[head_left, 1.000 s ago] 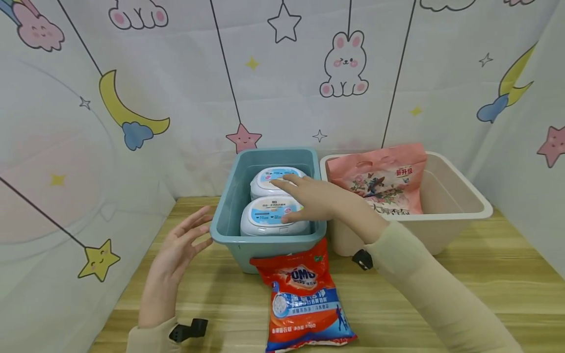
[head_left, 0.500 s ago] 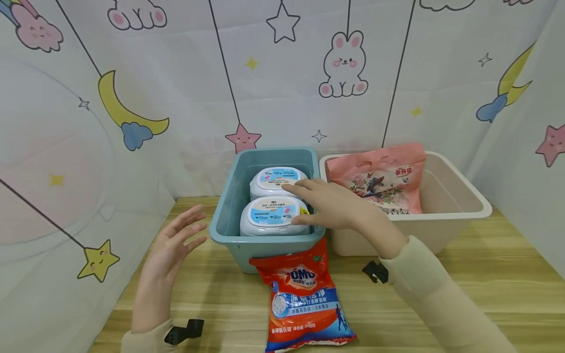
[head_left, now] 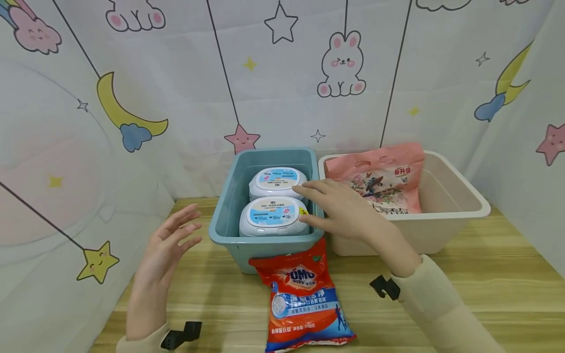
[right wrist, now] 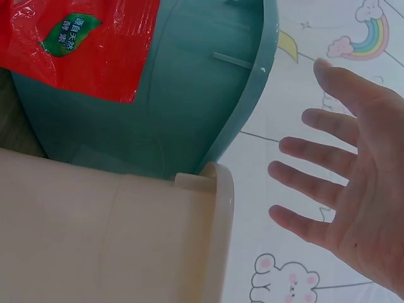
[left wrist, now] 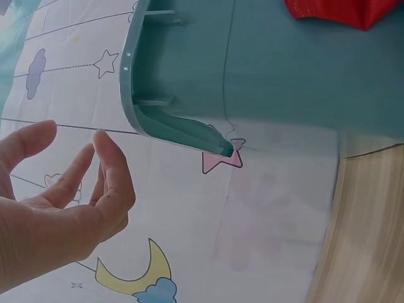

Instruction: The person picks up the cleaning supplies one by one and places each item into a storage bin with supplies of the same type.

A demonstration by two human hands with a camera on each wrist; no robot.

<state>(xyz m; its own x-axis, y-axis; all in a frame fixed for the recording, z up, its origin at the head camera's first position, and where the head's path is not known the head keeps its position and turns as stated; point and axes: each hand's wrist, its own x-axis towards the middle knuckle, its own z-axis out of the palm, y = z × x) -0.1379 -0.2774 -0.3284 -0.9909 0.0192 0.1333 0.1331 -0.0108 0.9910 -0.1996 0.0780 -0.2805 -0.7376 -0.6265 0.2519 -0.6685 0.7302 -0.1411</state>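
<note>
Two white tubs with blue labels, a front tub (head_left: pixel 273 215) and a rear tub (head_left: pixel 278 177), sit one behind the other in the teal bin (head_left: pixel 222 211). My right hand (head_left: pixel 342 208) hovers over that bin's right rim with fingers spread, holding nothing; the right wrist view shows its palm and separated fingers. Left of the bin, my left hand (head_left: pixel 161 255) is raised with loosely bent fingers and nothing in them. In the left wrist view its fingers (left wrist: pixel 113 170) stand apart from the teal rim (left wrist: pixel 129 95).
A red OMO laundry powder bag (head_left: pixel 304 299) leans against the teal bin's front on the wooden table (head_left: pixel 397 304). To the right, a cream bin (head_left: pixel 450 196) holds a pink floral bag (head_left: pixel 379 176). A patterned white curtain (head_left: pixel 282 98) hangs behind.
My right hand has drawn back rightward from above the tubs to the bin's right rim. My left hand has moved left, away from the bin. Bins and bags stay put.
</note>
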